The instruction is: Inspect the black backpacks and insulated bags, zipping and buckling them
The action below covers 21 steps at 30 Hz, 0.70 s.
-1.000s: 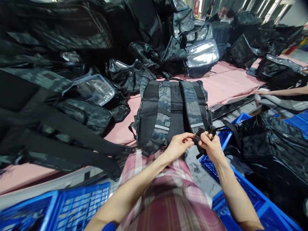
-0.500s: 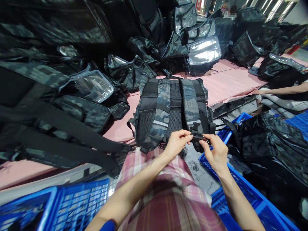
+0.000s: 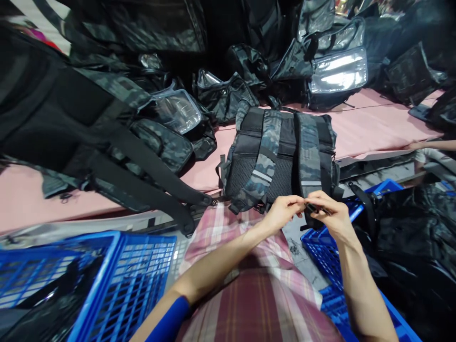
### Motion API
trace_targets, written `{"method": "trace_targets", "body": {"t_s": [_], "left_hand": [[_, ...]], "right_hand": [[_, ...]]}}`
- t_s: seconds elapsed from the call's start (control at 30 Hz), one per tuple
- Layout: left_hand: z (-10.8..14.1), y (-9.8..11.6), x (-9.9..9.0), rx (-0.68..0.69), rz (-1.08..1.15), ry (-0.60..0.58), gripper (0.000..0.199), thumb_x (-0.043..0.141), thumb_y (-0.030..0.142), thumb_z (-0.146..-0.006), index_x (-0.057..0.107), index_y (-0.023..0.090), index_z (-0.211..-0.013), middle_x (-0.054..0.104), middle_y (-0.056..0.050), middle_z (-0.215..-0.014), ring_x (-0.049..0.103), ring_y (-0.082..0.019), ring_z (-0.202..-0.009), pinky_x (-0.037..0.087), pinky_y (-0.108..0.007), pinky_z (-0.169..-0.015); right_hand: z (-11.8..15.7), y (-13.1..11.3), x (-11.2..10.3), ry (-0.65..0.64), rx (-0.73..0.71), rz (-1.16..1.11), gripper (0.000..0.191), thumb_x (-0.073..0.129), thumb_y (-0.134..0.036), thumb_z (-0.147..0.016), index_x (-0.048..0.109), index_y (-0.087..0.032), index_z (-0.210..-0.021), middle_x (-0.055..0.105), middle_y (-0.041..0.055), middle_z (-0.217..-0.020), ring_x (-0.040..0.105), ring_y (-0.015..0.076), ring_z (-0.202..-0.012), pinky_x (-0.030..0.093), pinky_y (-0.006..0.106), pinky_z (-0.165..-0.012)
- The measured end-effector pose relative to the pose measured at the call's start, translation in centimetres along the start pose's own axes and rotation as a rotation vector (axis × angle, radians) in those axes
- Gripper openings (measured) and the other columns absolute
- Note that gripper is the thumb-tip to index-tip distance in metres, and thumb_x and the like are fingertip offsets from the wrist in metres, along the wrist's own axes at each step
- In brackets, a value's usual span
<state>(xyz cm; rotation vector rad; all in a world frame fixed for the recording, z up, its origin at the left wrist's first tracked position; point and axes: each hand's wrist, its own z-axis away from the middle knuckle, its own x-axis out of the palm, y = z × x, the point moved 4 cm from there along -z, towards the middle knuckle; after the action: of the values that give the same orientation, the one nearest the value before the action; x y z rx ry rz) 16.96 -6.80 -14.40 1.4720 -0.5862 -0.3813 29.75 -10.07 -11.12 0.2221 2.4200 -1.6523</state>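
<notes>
The left hand (image 3: 283, 211) pinches the left end of a small black plastic buckle (image 3: 311, 207), its fingertips meeting those of the right hand (image 3: 333, 213). Half a second ago the right hand gripped the buckle's far end with fingers apart; now it curls over it, and the black webbing tab that stood up above the buckle no longer shows. This suggests the handling remains at the strap end; whether anything is threaded or fastened, I cannot tell, since the fingers cover it. The grey-black camouflage backpack (image 3: 286, 145) lies just beyond the hands on the pink-covered desk (image 3: 377, 130), straps upward, its near edge by the plaid cloth garment (image 3: 260, 304).

To the near left of the hands, a blue plastic lattice crate (image 3: 117, 237) holds dark, strap-like material (image 3: 53, 299). Beyond the hands to the left lies a camouflage bag with a clear panel (image 3: 180, 111); straight ahead and slightly right stands an open bag with shiny silver lining (image 3: 338, 71). Just right of the hands, a second blue crate (image 3: 322, 254) carries a bulky dark camouflage bag (image 3: 409, 232); how deep it sits is unclear.
</notes>
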Motion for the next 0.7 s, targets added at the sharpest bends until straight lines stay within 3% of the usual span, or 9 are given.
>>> {"method": "trace_targets", "body": {"t_s": [0.07, 0.13, 0.2, 0.27, 0.33, 0.4, 0.5, 0.6, 0.7], "left_hand": [[1.1, -0.1, -1.6, 0.048, -0.031, 0.07, 0.023, 0.053, 0.024, -0.077, 0.064, 0.013, -0.095, 0.059, 0.0, -0.07, 0.051, -0.009, -0.055, 0.038, -0.016, -0.047], [3.3, -0.2, -4.3, 0.187, -0.205, 0.262, 0.023, 0.055, 0.023, -0.08, 0.063, 0.016, -0.1, 0.062, -0.003, -0.085, 0.056, -0.01, -0.067, 0.044, -0.018, -0.056], [6.1, -0.4, -6.5, 0.348, -0.552, 0.458, 0.017, 0.051, 0.023, -0.086, 0.064, 0.016, -0.093, 0.061, -0.005, -0.089, 0.058, -0.013, -0.076, 0.047, -0.021, -0.068], [8.0, -0.9, -7.2, 0.442, -0.948, 0.497, 0.021, 0.044, 0.024, -0.092, 0.063, 0.017, -0.092, 0.062, -0.006, -0.089, 0.059, -0.015, -0.081, 0.045, -0.023, -0.07], [8.4, -1.7, -6.8, 0.392, -1.278, 0.459, 0.021, 0.046, 0.027, -0.093, 0.061, 0.016, -0.101, 0.062, -0.007, -0.09, 0.059, -0.017, -0.08, 0.044, -0.025, -0.066], [7.7, -2.1, -6.1, 0.221, -1.486, 0.438, 0.023, 0.053, 0.031, -0.089, 0.06, 0.013, -0.102, 0.061, -0.009, -0.088, 0.058, -0.02, -0.077, 0.041, -0.027, -0.06], [6.4, -1.7, -5.0, -0.003, -1.578, 0.44, 0.021, 0.057, 0.031, -0.086, 0.06, 0.012, -0.093, 0.058, -0.01, -0.085, 0.057, -0.023, -0.076, 0.039, -0.029, -0.059], [6.0, -1.0, -4.7, -0.083, -1.539, 0.443, 0.01, 0.056, 0.019, -0.085, 0.061, 0.012, -0.09, 0.058, -0.011, -0.089, 0.056, -0.025, -0.083, 0.039, -0.03, -0.064], [6.1, -0.2, -5.5, -0.086, -1.203, 0.401, 0.005, 0.059, 0.016, -0.081, 0.062, 0.013, -0.079, 0.058, -0.008, -0.089, 0.055, -0.023, -0.084, 0.038, -0.028, -0.066]], "right_hand": [[-0.6, -0.3, 1.2, -0.099, -0.008, -0.03, 0.016, 0.072, -0.025, -0.069, 0.07, -0.023, -0.085, 0.065, 0.0047, -0.093, 0.06, 0.0189, -0.088, 0.048, 0.028, -0.073], [-0.7, 0.2, 1.8, -0.103, 0.068, -0.058, 0.021, 0.074, -0.025, -0.067, 0.066, -0.022, -0.086, 0.066, 0.0051, -0.094, 0.061, 0.0198, -0.088, 0.048, 0.029, -0.072], [-0.4, 1.1, 1.7, -0.007, 0.138, -0.046, 0.028, 0.077, -0.028, -0.063, 0.063, -0.021, -0.087, 0.066, 0.0038, -0.086, 0.062, 0.018, -0.078, 0.048, 0.027, -0.066], [0.0, 1.7, 1.4, 0.11, 0.16, 0.031, 0.031, 0.078, -0.029, -0.06, 0.062, -0.019, -0.085, 0.063, -0.0001, -0.07, 0.057, 0.0137, -0.062, 0.044, 0.023, -0.057], [0.4, 2.0, 1.4, 0.166, 0.164, 0.112, 0.031, 0.079, -0.029, -0.058, 0.063, -0.019, -0.082, 0.057, -0.0033, -0.06, 0.049, 0.0105, -0.053, 0.039, 0.021, -0.051], [0.6, 2.0, 1.6, 0.167, 0.172, 0.129, 0.028, 0.078, -0.028, -0.059, 0.063, -0.018, -0.081, 0.056, -0.004, -0.059, 0.047, 0.0094, -0.051, 0.037, 0.021, -0.05], [0.9, 1.8, 1.7, 0.183, 0.177, 0.1, 0.025, 0.076, -0.026, -0.059, 0.063, -0.019, -0.08, 0.058, -0.0033, -0.063, 0.049, 0.0097, -0.053, 0.04, 0.02, -0.051], [1.3, 1.9, 1.6, 0.19, 0.194, 0.077, 0.025, 0.076, -0.025, -0.058, 0.063, -0.018, -0.079, 0.06, -0.0019, -0.067, 0.053, 0.011, -0.057, 0.043, 0.021, -0.054], [1.5, 2.0, 1.1, 0.211, 0.198, 0.078, 0.026, 0.076, -0.027, -0.057, 0.064, -0.018, -0.079, 0.06, -0.0014, -0.067, 0.052, 0.0112, -0.056, 0.044, 0.022, -0.054]]}}
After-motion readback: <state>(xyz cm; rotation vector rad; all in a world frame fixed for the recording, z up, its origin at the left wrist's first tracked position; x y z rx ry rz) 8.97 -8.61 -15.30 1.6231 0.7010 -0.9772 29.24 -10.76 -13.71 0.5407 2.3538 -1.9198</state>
